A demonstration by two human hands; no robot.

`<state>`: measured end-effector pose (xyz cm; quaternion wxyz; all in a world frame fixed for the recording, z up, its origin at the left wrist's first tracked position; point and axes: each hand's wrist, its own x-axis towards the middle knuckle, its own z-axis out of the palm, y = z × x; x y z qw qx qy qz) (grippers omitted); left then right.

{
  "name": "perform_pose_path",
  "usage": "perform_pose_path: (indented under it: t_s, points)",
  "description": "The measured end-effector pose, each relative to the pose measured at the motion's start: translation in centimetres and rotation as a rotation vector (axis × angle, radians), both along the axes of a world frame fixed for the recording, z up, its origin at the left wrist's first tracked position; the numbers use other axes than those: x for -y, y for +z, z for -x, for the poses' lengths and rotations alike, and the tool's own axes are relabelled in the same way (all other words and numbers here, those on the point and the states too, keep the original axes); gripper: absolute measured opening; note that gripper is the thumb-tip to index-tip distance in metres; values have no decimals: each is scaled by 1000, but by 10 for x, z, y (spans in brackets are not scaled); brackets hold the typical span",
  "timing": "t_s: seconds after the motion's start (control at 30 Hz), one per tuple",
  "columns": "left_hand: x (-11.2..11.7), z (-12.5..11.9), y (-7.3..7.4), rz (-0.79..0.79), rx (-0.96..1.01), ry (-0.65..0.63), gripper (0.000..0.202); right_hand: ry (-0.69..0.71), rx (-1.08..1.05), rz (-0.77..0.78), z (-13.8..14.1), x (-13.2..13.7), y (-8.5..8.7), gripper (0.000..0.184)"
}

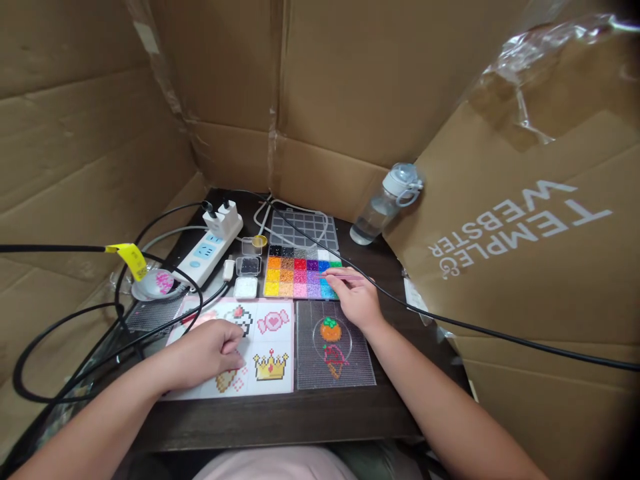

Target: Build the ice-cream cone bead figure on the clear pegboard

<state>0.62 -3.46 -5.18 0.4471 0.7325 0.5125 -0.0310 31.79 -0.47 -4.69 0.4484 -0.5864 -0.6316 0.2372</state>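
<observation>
My right hand pinches thin pink tweezers, with the tip over the right side of the bead box. Small beads of many colours fill its compartments. Below that hand, a clear pegboard carries an orange persimmon-like bead figure and, beneath it, an ice cream cone in pink and orange beads. My left hand rests on a pattern sheet, its fingers curled in and nothing visible in them. The sheet shows a candy, a crown, a cupcake and a partly covered cone.
Small bead boxes, white and black, stand left of the bead box. Behind them lies a power strip with plugs. A black cable crosses the view. A water bottle stands at the back right; cardboard walls surround the table.
</observation>
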Motion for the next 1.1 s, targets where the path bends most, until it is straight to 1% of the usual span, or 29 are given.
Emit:
perform_pose_path:
  t_s: [0.1,0.2,0.3,0.47,0.73,1.1]
  points:
    - [0,1,-2,13,-30,-2,37,21,10,-33,12,-9,2,19]
    - [1,2,-2,15,-32,-7,36,31,-16,-77,21,-16,0,16]
    - [1,2,-3,19,-19,-8,36,24,-52,-116,26,-16,-7,14]
    - [1,2,-4,30,-10,0,36,-19,-89,-137,27,-10,-19,12]
    - [-1,1,-2,33,-5,-18,37,-14,-88,-134,30,-10,-25,11]
    - [0,2,-3,25,-5,-22,36,-18,-118,-86,30,-10,-23,11]
